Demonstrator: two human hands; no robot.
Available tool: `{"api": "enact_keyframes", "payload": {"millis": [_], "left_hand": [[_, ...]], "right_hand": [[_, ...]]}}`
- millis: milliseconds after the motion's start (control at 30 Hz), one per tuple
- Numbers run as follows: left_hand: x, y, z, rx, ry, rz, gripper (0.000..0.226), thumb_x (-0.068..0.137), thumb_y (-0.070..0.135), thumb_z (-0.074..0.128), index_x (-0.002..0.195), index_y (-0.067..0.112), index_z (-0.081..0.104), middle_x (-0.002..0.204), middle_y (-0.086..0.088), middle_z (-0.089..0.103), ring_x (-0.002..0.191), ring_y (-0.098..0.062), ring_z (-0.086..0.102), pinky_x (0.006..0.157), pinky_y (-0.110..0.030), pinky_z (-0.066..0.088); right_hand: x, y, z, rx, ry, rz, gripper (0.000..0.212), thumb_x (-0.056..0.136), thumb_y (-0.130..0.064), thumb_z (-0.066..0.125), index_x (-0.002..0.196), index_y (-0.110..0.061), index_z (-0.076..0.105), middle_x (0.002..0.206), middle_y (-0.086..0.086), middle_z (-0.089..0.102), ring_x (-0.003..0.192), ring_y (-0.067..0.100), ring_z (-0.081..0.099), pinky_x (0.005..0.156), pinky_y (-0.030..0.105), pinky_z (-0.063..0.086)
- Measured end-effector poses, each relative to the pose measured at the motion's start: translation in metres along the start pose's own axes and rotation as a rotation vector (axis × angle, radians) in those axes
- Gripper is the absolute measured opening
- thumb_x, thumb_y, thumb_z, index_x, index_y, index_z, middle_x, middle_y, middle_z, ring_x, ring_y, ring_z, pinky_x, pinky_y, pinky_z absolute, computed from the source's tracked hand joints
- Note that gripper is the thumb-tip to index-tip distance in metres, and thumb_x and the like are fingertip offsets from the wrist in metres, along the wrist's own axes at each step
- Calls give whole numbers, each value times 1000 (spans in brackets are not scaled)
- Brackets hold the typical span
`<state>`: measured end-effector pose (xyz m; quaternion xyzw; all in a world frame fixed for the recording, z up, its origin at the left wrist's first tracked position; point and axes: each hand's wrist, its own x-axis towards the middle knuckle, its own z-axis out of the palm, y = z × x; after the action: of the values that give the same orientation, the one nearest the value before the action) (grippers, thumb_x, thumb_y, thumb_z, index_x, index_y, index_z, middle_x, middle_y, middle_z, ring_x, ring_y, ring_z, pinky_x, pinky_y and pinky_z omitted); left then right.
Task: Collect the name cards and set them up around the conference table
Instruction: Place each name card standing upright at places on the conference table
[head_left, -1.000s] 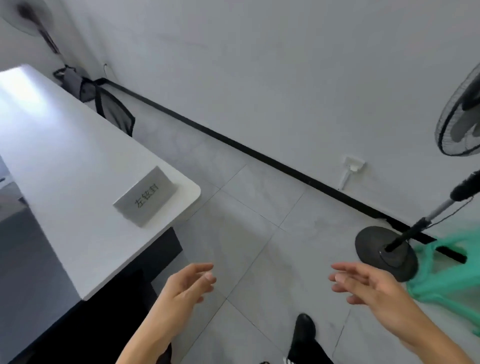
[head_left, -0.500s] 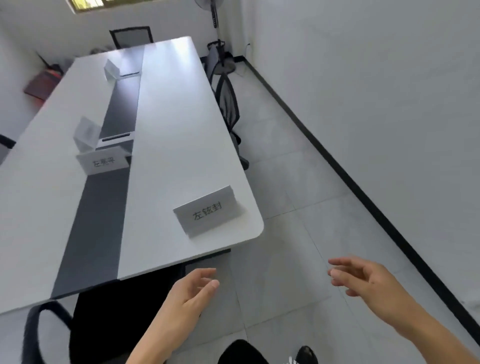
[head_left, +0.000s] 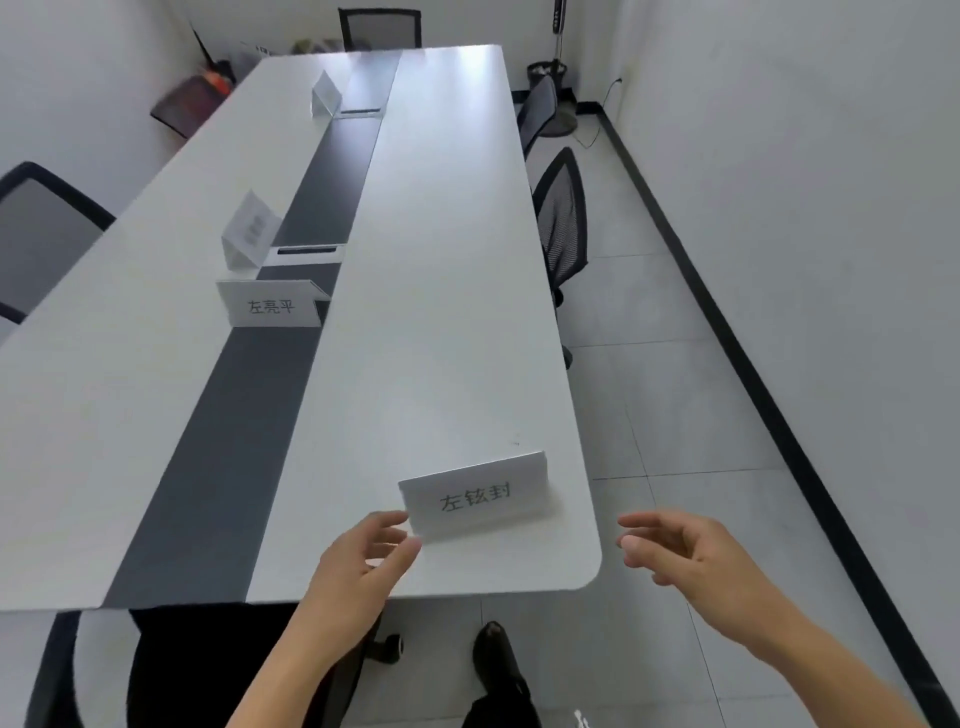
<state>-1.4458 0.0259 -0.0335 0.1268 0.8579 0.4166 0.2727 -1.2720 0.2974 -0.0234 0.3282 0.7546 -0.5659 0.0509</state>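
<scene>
A long white conference table (head_left: 452, 322) with a dark centre strip runs away from me. A white name card (head_left: 475, 496) stands near its front right corner. My left hand (head_left: 363, 561) is open, fingertips just beside the card's lower left corner; I cannot tell if they touch. My right hand (head_left: 685, 551) hovers open past the table's right edge, over the floor. A second name card (head_left: 270, 304) stands on the centre strip farther off, a third card (head_left: 252, 231) behind it, and another card (head_left: 326, 96) near the far end.
Black mesh chairs (head_left: 563, 223) are tucked along the table's right side, another chair (head_left: 41, 228) at the left, one chair (head_left: 379, 28) at the far end. A fan base (head_left: 556, 122) sits in the far corner. My shoe (head_left: 498, 660) is on the grey tiles below.
The view has swung left from the wall and floor toward the table's length. Both hands have come closer to the near name card; the left hand now reaches its lower left corner.
</scene>
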Motion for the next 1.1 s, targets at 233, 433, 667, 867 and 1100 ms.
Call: {"api": "enact_keyframes", "payload": {"millis": [233, 433, 667, 867, 1100], "left_hand": [[97, -24, 1, 264, -53, 57, 63, 83, 32, 67, 140, 27, 40, 138, 14, 42, 128, -10, 42, 105, -28, 37], [141, -62, 11, 221, -171, 0, 52, 82, 28, 71, 131, 28, 53, 138, 9, 52, 125, -11, 49, 101, -24, 37], [148, -51, -3, 131, -163, 28, 39, 84, 29, 70, 122, 28, 62, 124, 15, 59, 114, -3, 51, 102, -28, 38], [157, -18, -46, -311, -174, 33, 55, 71, 38, 79, 122, 32, 59, 125, 11, 64, 117, -5, 57, 100, -33, 46], [166, -67, -8, 78, -392, -61, 99, 60, 34, 86, 138, 52, 28, 147, 20, 30, 138, -11, 29, 111, -32, 31]], "right_hand": [[96, -8, 28, -373, 26, -61, 50, 79, -41, 71, 126, -33, 57, 114, -17, 66, 102, -3, 60, 90, 25, 49], [177, 4, 54, -650, -131, -64, 83, 75, -45, 72, 146, -38, 29, 153, -14, 34, 136, 13, 38, 104, 36, 40], [206, 3, 51, -484, -253, -63, 62, 68, -43, 81, 126, -38, 59, 143, -19, 47, 128, 9, 46, 107, 35, 38], [179, -58, 5, 1, -239, -120, 33, 72, -20, 78, 105, -21, 70, 104, -9, 76, 99, 10, 69, 84, 25, 54], [164, -48, -33, 340, 62, 2, 86, 42, -64, 83, 111, -15, 67, 108, 3, 75, 99, 24, 70, 80, 37, 55]]}}
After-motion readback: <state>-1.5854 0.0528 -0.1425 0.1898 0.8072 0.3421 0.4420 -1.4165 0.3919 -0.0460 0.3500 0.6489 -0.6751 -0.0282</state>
